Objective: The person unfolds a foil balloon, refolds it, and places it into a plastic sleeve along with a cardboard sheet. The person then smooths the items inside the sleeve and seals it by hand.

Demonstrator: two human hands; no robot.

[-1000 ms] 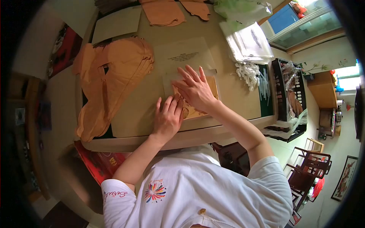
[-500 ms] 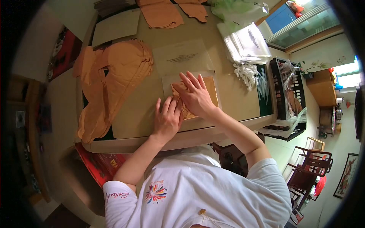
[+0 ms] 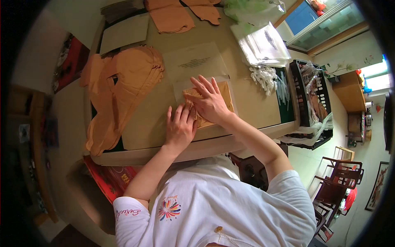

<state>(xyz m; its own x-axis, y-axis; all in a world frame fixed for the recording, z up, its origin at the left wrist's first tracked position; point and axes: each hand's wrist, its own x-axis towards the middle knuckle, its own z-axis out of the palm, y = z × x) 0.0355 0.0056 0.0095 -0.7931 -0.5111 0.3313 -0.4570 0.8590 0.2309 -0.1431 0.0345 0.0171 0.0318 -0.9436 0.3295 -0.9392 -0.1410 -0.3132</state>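
A folded orange sheet, shiny and creased like a flat foil balloon, lies on a smaller pale card or clear sheet near the table's front edge. My right hand rests flat across it, fingers stretched toward the upper left. At its lower left edge is my left hand, with its fingers extended and the fingertips close to the right hand. What lies under both palms is hidden. Just beyond, a clear plastic bag with small printed text lies flat on the table.
Left of my hands is a stack of flat orange shapes. More orange pieces and a grey card lie at the back. To the right are clear bags, white ribbon, thin clear sticks and a black crate.
My right hand has shifted very slightly left over the orange sheet. My left hand keeps almost the same place, and the whole view has moved a little.
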